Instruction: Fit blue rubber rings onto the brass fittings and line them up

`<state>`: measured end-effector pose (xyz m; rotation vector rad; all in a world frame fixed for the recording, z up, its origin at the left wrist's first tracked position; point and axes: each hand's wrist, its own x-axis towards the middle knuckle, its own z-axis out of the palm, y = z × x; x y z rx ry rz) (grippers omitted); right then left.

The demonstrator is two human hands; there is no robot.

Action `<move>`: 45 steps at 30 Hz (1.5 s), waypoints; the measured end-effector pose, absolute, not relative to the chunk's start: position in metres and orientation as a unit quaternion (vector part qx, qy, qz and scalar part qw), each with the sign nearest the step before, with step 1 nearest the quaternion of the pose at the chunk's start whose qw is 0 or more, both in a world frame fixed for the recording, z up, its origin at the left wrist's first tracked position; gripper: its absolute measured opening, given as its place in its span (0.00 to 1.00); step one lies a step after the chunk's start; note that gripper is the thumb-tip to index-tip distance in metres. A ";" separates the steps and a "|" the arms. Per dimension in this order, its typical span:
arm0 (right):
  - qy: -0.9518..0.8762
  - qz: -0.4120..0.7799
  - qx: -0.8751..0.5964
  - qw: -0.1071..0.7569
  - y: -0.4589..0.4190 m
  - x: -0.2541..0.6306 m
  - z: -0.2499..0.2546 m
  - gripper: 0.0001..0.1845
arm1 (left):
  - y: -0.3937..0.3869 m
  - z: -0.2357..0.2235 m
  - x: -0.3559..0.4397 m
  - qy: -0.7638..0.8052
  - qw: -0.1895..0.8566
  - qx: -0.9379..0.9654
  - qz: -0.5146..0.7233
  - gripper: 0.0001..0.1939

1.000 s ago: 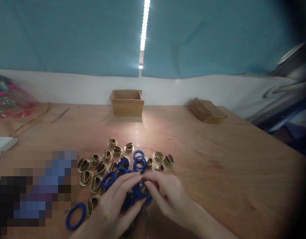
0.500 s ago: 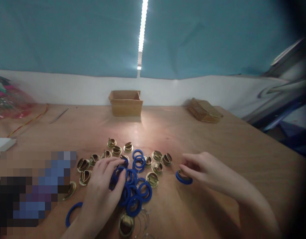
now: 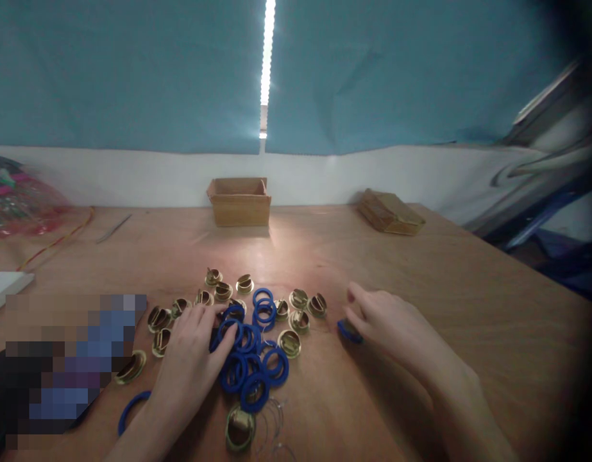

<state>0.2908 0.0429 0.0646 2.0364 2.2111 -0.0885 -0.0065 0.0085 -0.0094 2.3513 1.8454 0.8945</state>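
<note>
My left hand lies over the left side of a pile of blue rings, fingers stretched and thumb apart, touching the nearest rings. To the right, my right hand has its fingers curled at a single blue ring, which it appears to grip; part of that ring is hidden behind the hand. Around the pile lie several gold-coloured round metal caps with raised folded tabs. One more cap sits below the pile, beside thin clear rings. Another blue ring is partly covered by my left forearm.
An open cardboard box stands at the back of the wooden table, and a flattened-looking carton lies to its right. A red-tinted plastic bag is at the far left. A pixelated object occupies the left front.
My right hand has turned over the blue ring, which now shows less and sits tilted. The left hand stays on the pile. The whole view has shifted slightly.
</note>
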 end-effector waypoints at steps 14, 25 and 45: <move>0.874 -0.181 0.447 -0.060 0.020 0.236 0.033 0.10 | 0.000 -0.004 -0.002 0.578 0.063 0.768 0.269 0.03; 0.866 -0.175 0.457 -0.106 0.027 0.234 0.030 0.10 | 0.003 -0.001 -0.003 0.613 0.213 0.712 0.269 0.09; 0.836 -0.247 0.375 -0.316 0.017 0.221 0.022 0.21 | -0.008 0.014 0.010 0.420 0.151 0.778 0.443 0.23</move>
